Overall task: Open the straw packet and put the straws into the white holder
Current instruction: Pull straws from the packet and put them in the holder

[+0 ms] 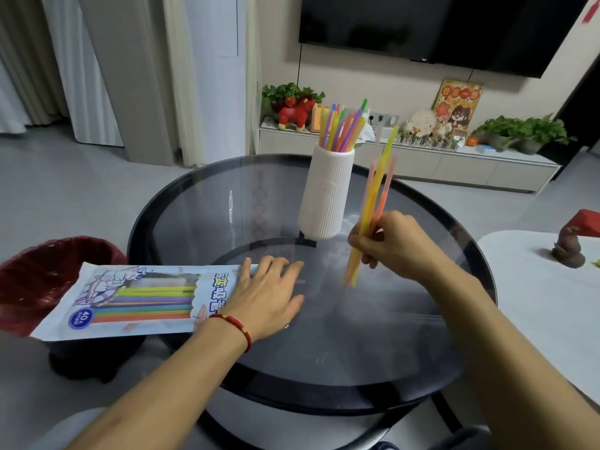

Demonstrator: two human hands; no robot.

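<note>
**Straws held beside the white holder, packet pressed flat on the glass table**

The white holder [326, 193], a ribbed vase, stands on the round glass table [201, 196], toward its far side. Many coloured straws [341, 129] already stand in it and fan out above its mouth.

Just to the right of the holder, the right hand [388, 241] grips a small bundle of straws [373, 206] with curled fingers. These are mostly yellow, with pink and orange ones. The bundle is tilted, its upper ends reaching about as high as the holder's mouth and its lower ends hanging below the hand. It looks blurred. The bundle is near the holder but does not touch it.

In front and to the left of the holder, the left hand [269, 295] lies flat with straight, spread fingers on the end of the straw packet [143, 300]. The packet lies flat and sticks out over the table's left edge. Through its clear window more straws show, lying in coloured rows. A red bracelet [237, 326] is on the left wrist.

Further left of the holder, below the free end of the packet, a dark red basket [39, 274] stands on the floor. Behind the holder there is a low white cabinet [454, 167] with a red toy horse [297, 113], green plants [526, 131] and small ornaments. Above it, a dark television [438, 24] hangs on the wall. To the right of the holder, a white surface [535, 287] carries a small dark figure [568, 250].
</note>
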